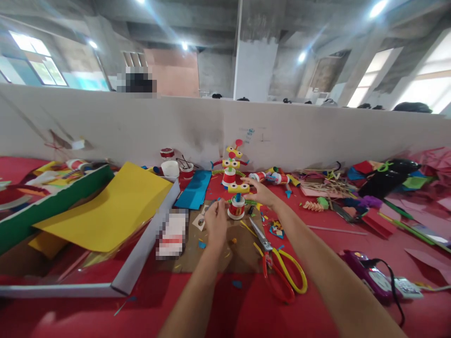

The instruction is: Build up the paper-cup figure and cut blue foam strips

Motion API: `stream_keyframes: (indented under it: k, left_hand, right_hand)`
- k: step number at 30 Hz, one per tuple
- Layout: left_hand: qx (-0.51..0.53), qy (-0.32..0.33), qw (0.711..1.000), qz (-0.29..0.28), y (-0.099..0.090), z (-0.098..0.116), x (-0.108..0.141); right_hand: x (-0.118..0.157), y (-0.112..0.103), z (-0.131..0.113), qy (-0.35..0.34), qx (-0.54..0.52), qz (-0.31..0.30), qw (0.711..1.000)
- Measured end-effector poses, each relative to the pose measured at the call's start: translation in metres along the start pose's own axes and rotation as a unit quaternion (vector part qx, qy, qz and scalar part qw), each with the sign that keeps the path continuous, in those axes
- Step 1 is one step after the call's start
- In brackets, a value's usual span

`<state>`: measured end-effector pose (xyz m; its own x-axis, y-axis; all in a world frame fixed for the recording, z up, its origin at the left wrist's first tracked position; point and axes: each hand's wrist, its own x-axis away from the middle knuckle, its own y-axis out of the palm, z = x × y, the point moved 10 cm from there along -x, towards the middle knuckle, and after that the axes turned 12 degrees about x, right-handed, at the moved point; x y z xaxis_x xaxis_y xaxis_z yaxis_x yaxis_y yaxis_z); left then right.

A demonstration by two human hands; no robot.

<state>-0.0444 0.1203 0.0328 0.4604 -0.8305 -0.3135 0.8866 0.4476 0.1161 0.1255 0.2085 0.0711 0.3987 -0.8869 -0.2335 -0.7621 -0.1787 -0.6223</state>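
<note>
A small paper-cup figure (236, 207) stands upright on the brown cardboard (246, 257), with a red and white body, folded green arms and a yellow eyed head (238, 188). At its left side, my left hand (216, 219) has its fingertips pinched together by the end of one green arm; what they grip is too small to make out. My right hand (263, 192) reaches in from the right, fingers apart beside the yellow head; whether they touch it is unclear. Similar figures (230, 174) stand just behind. Scissors (273, 256) with red and yellow handles lie open nearby.
A box (128, 263) with yellow sheets (116, 206) stands left. Blue paper (195, 190) and cups (170, 168) lie beyond it. A purple device (369, 274) with a black cable sits at right. Craft scraps and sticks (320, 180) spread along the white partition (299, 134).
</note>
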Motion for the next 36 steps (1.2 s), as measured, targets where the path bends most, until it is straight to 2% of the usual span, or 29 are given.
stream_keyframes:
  k: [3, 5, 9, 12, 14, 16, 21, 24, 27, 29, 33, 36]
  left_hand:
    - [-0.022, 0.042, 0.999, 0.004, -0.003, 0.014, -0.02]
    - [-0.04, 0.064, 0.997, -0.021, 0.003, 0.019, -0.036]
    - [0.0, -0.014, 0.99, -0.139, 0.033, 0.008, -0.063]
    - [0.035, -0.082, 0.97, -0.226, 0.057, -0.002, -0.068]
    - [0.031, -0.103, 0.96, -0.258, 0.065, -0.009, -0.067]
    - [0.023, -0.099, 0.956, -0.275, 0.069, -0.015, -0.067]
    - [-0.008, -0.031, 0.955, -0.293, 0.073, -0.019, -0.066]
    - [-0.021, -0.013, 0.956, -0.293, 0.072, -0.016, -0.065]
    - [-0.021, -0.002, 0.951, -0.309, 0.072, -0.008, -0.061]
    - [-0.017, -0.001, 0.947, -0.32, 0.072, -0.003, -0.058]
    - [-0.008, 0.001, 0.944, -0.33, 0.071, 0.003, -0.058]
    - [-0.02, -0.015, 0.946, -0.324, 0.065, -0.002, -0.062]
  right_hand:
    - [0.001, -0.001, 0.006, -0.016, 0.021, 0.021, 0.999]
    - [-0.001, -0.001, 0.011, -0.015, 0.025, 0.034, 0.999]
    - [-0.004, 0.001, 0.016, -0.024, 0.015, 0.041, 0.999]
    - [-0.002, 0.001, 0.015, -0.038, 0.009, 0.047, 0.998]
    - [-0.001, 0.001, 0.013, -0.044, 0.011, 0.055, 0.997]
    - [0.0, 0.002, 0.011, -0.046, 0.016, 0.061, 0.997]
    - [0.009, -0.004, 0.003, -0.047, 0.032, 0.084, 0.995]
    - [0.033, -0.027, 0.003, -0.025, 0.049, 0.16, 0.986]
    - [0.08, -0.055, 0.017, 0.025, 0.052, 0.261, 0.964]
    - [0.116, -0.068, 0.03, 0.056, 0.06, 0.302, 0.95]
    - [0.175, -0.079, 0.058, 0.122, 0.14, 0.317, 0.93]
    - [0.202, -0.084, 0.081, 0.178, 0.172, 0.32, 0.914]
